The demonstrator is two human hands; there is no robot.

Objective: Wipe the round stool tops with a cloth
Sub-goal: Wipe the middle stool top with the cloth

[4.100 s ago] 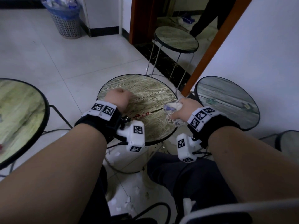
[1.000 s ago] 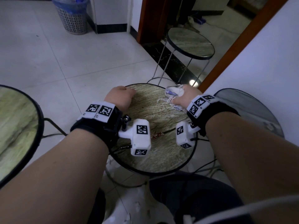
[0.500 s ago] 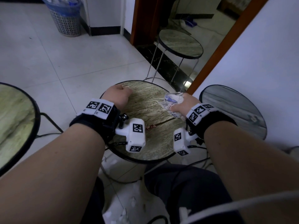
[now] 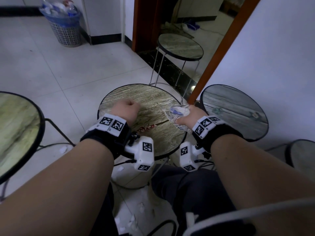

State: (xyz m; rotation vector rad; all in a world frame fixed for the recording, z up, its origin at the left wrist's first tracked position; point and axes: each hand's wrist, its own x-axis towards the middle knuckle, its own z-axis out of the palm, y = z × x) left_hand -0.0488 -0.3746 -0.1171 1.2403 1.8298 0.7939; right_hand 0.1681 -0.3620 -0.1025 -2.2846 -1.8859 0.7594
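A round wood-grain stool top (image 4: 150, 97) stands right in front of me. My right hand (image 4: 189, 116) grips a bunched white cloth (image 4: 177, 111) with blue marks and presses it on the stool's right edge. My left hand (image 4: 126, 109) rests as a closed fist on the top's left side, holding nothing I can see. A small reddish scrap (image 4: 147, 127) lies on the wood between my wrists. More round stools stand around: one at the right (image 4: 238, 114), one at the left (image 4: 17, 126), one by the doorway (image 4: 180, 46).
A white wall and an orange door frame (image 4: 219, 53) rise at the right. A waste basket (image 4: 64, 24) full of rubbish stands at the back left. White scraps litter the tiled floor (image 4: 133, 218) near my dark trousers. Another stool edge (image 4: 301, 155) shows at far right.
My right hand has drawn the cloth from the stool's far right rim toward the near right edge. The left fist has stayed on the left side.
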